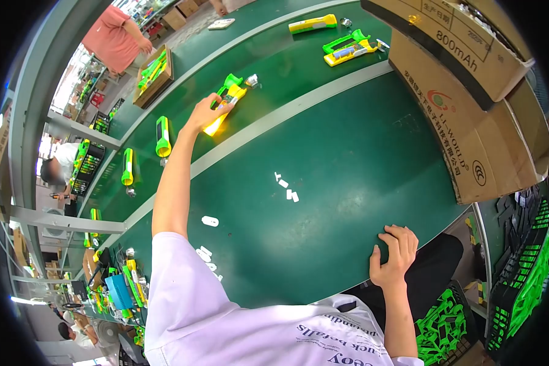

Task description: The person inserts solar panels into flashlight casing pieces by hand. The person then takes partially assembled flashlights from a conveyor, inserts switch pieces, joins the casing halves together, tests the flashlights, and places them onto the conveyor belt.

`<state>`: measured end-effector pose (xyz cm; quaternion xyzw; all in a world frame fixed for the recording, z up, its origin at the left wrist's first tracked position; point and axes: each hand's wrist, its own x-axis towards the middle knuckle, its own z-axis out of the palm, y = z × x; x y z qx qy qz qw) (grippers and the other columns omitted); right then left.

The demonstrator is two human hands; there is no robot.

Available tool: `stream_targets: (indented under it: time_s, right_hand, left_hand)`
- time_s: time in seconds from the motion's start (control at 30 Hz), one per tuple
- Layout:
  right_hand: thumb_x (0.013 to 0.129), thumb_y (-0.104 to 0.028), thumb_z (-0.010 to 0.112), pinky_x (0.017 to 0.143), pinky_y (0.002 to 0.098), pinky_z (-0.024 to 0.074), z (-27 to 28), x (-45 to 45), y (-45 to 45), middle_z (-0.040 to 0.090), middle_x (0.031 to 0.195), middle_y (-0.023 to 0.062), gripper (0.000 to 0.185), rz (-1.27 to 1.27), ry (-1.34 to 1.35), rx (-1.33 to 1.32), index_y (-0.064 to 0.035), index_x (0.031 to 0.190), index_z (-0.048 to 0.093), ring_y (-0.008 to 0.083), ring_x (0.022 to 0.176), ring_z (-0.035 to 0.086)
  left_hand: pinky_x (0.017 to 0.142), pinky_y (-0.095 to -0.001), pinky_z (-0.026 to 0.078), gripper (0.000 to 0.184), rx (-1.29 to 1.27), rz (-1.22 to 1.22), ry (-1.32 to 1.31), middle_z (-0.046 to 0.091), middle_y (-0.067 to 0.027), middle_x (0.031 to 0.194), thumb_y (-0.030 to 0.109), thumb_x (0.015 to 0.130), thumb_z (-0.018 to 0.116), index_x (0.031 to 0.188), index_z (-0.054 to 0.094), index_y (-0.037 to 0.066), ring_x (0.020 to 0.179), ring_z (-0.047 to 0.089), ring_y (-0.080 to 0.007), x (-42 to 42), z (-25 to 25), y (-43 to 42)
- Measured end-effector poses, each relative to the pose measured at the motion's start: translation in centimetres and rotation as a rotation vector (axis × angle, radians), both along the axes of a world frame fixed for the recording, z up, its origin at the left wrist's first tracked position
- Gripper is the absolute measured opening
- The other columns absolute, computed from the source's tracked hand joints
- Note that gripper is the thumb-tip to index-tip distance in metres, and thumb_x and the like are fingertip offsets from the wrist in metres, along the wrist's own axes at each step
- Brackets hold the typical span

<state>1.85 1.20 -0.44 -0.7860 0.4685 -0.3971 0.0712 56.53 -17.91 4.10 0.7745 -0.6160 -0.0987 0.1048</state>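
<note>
My left hand [206, 113] reaches out to the green strip beyond the metal rail, its fingers closed on a yellow-and-green flashlight [233, 94]. That flashlight has its green part folded away from the yellow body, and a silver lamp head [252, 80] lies at its far end. A yellow glow shows near my fingers. My right hand [395, 253] lies at the near edge of the green table [348, 146], holding nothing, with the thumb apart from loosely bent fingers. Several small white plastic pieces [289, 194] are scattered on the table between my hands.
More flashlights [163, 136] lie along the strip, one opened [349, 52] at the upper right. Cardboard boxes [463, 122] stand on the right. Below them are crates of green parts [442, 326]. A metal frame [73, 221] rises at left; other people [113, 39] are beyond.
</note>
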Motion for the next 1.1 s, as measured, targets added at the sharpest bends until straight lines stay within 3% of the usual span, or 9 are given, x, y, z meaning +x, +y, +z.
stream_targets:
  time_s: [0.1,0.13,0.17,0.27,0.57,0.73,0.8,0.9,1.1]
  right_hand:
    - [0.06,-0.009,0.064,0.092,0.0483,0.0434,-0.1,-0.1,0.1,0.063,0.098,0.0113,0.025,0.0,-0.015,0.009,-0.0049,0.085,0.063,0.0314,0.095,0.061]
    - [0.06,-0.009,0.064,0.092,0.0483,0.0434,-0.2,0.0,0.1,0.063,0.098,0.0113,0.025,-0.005,-0.019,0.008,-0.0049,0.085,0.063,0.0314,0.095,0.061]
    - [0.06,-0.009,0.064,0.092,0.0482,0.0434,-0.2,0.0,0.0,0.063,0.098,0.0112,0.024,-0.006,-0.019,0.006,-0.0051,0.084,0.063,0.0313,0.095,0.061]
    - [0.06,-0.008,0.064,0.092,0.048,0.0436,-0.1,-0.1,0.0,0.063,0.098,0.0109,0.024,-0.009,-0.016,0.004,-0.0055,0.084,0.064,0.0313,0.095,0.061]
    - [0.059,-0.007,0.064,0.092,0.0476,0.0439,0.0,0.0,0.0,0.063,0.097,0.0113,0.024,-0.01,-0.018,0.002,-0.0054,0.083,0.064,0.0315,0.094,0.062]
    - [0.059,-0.007,0.064,0.092,0.0476,0.0441,-0.1,0.0,0.1,0.063,0.097,0.0115,0.024,-0.011,-0.021,0.003,-0.0053,0.082,0.064,0.0315,0.094,0.062]
    - [0.059,-0.007,0.064,0.091,0.0477,0.0443,-0.1,0.1,0.0,0.063,0.097,0.0113,0.024,-0.009,-0.025,0.002,-0.0054,0.082,0.064,0.0315,0.094,0.061]
    - [0.059,-0.007,0.064,0.092,0.0478,0.0442,-0.1,0.1,0.1,0.063,0.098,0.011,0.024,-0.014,-0.016,0.007,-0.0056,0.082,0.064,0.0314,0.095,0.061]
    - [0.059,-0.007,0.064,0.092,0.0479,0.0437,-0.1,0.1,0.1,0.063,0.099,0.0107,0.024,-0.013,-0.023,0.01,-0.0061,0.083,0.064,0.0312,0.095,0.061]
  left_hand:
    - [0.09,-0.0356,0.046,0.044,-0.169,0.136,0.196,0.067,-0.0149,0.103,0.044,0.096,0.054,0.108,0.062,0.003,0.098,0.062,-0.0285,2.2,-1.0,-0.9]
    - [0.084,-0.0331,0.049,0.027,-0.202,0.126,0.092,0.071,-0.0118,0.095,0.026,0.097,0.057,0.102,0.067,0.002,0.091,0.066,-0.0243,3.3,-1.5,-1.0]
    - [0.084,-0.0331,0.049,0.027,-0.202,0.124,0.092,0.071,-0.0118,0.095,0.026,0.097,0.057,0.102,0.067,0.002,0.091,0.066,-0.0243,4.3,-2.0,-1.0]
    - [0.079,-0.0353,0.054,0.016,-0.269,0.074,0.003,0.073,-0.0134,0.092,0.007,0.08,0.07,0.096,0.071,0.004,0.086,0.071,-0.0261,5.7,-2.7,-1.0]
    - [0.074,-0.0382,0.053,0.017,-0.234,0.122,-0.087,0.071,-0.0147,0.085,-0.001,0.07,0.058,0.078,0.071,0.006,0.079,0.069,-0.029,6.2,-1.3,-0.4]
    - [0.097,-0.0391,0.045,0.02,-0.31,-0.085,0.069,0.062,-0.0189,0.125,0.017,0.079,0.068,0.096,0.069,0.008,0.116,0.059,-0.0317,4.4,-0.1,-0.1]
    - [0.111,-0.0395,0.033,0.04,-0.049,-0.101,0.149,0.044,-0.0197,0.146,0.038,0.081,0.072,0.106,0.067,0.007,0.135,0.043,-0.0314,3.0,0.6,0.1]
    - [0.112,-0.0414,0.031,0.058,0.065,-0.072,-0.091,0.041,-0.0218,0.147,0.055,0.076,0.074,0.105,0.067,0.006,0.138,0.038,-0.0333,1.8,0.8,0.8]
    - [0.104,-0.0393,0.039,0.068,0.027,0.027,-0.029,0.049,-0.0198,0.132,0.053,0.069,0.079,0.111,0.066,0.002,0.122,0.05,-0.0313,2.2,-0.4,0.3]
